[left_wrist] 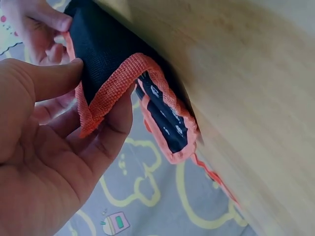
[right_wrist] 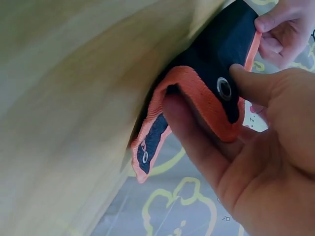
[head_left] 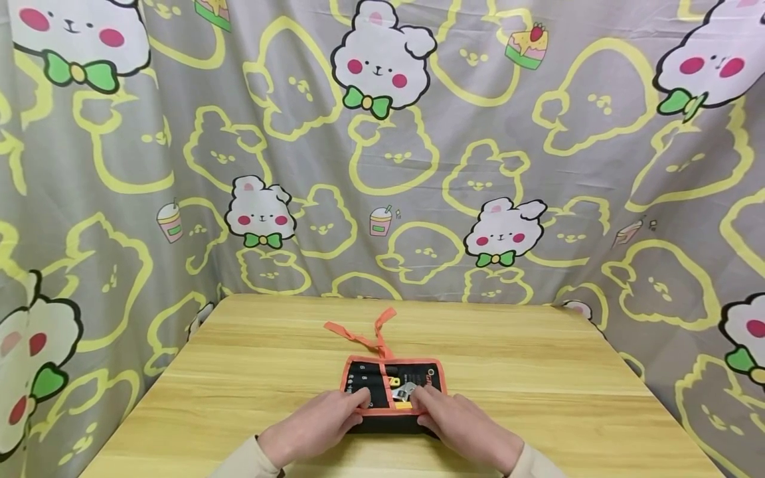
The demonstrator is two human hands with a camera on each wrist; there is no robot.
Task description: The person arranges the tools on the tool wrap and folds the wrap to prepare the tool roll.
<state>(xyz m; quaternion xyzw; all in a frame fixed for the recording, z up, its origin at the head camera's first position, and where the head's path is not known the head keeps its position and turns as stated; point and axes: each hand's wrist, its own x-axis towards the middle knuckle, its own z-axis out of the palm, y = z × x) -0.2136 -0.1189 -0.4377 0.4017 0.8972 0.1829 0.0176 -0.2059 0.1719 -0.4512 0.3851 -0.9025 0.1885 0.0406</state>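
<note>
A black fabric tool roll [head_left: 373,386] with orange edging lies open on the table, its near flap [head_left: 385,423] lifted and folded toward the far side. My left hand [head_left: 319,419] pinches the flap's left corner between thumb and fingers. At the right corner my right hand [head_left: 463,419] pinches it likewise, close to a metal eyelet [right_wrist: 224,89]. Between the hands, a silver metal piece [head_left: 404,392] and yellow parts show in the pockets; their kind is unclear. White markings run along the left pocket. An orange tie ribbon [head_left: 382,338] extends from the roll's far edge.
The wooden table [head_left: 269,345] reaches out on both sides of the roll and beyond it. A grey curtain [head_left: 335,153] with rabbit prints hangs behind the table and along its left and right sides.
</note>
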